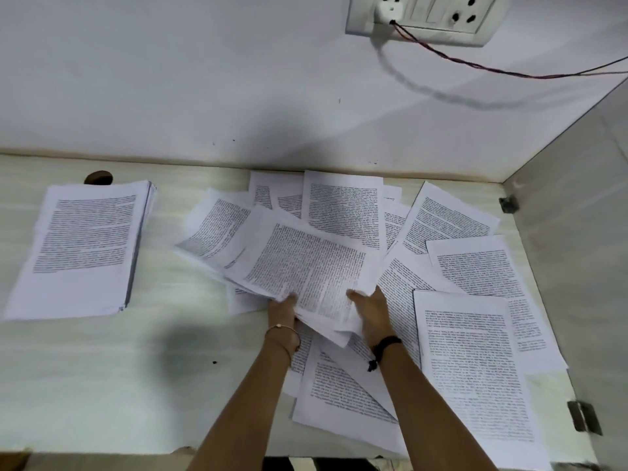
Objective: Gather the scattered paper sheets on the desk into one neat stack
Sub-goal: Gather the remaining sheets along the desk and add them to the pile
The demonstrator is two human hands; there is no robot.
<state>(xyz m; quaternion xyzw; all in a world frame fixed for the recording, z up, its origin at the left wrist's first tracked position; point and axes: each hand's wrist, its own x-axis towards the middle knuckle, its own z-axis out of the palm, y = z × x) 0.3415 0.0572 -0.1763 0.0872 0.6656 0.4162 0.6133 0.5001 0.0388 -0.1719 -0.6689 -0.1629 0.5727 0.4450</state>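
Observation:
Printed white paper sheets (452, 226) lie scattered and overlapping over the middle and right of the pale desk (102, 385). A bundle of several sheets (306, 266) is raised slightly off the desk at its near edge. My left hand (282, 309) grips that bundle's near left corner from below, thumb on top. My right hand (372, 309) holds its near right edge, fingers curled under the paper. A separate thick stack of sheets (85, 246) rests at the left of the desk, apart from the scattered ones.
A white wall runs along the desk's back, with a socket panel (421, 18), a plug and a red-black wire (509, 71) hanging to the right. A grey side panel (577, 266) with metal brackets closes the right side. A brown cable hole (98, 177) sits behind the left stack.

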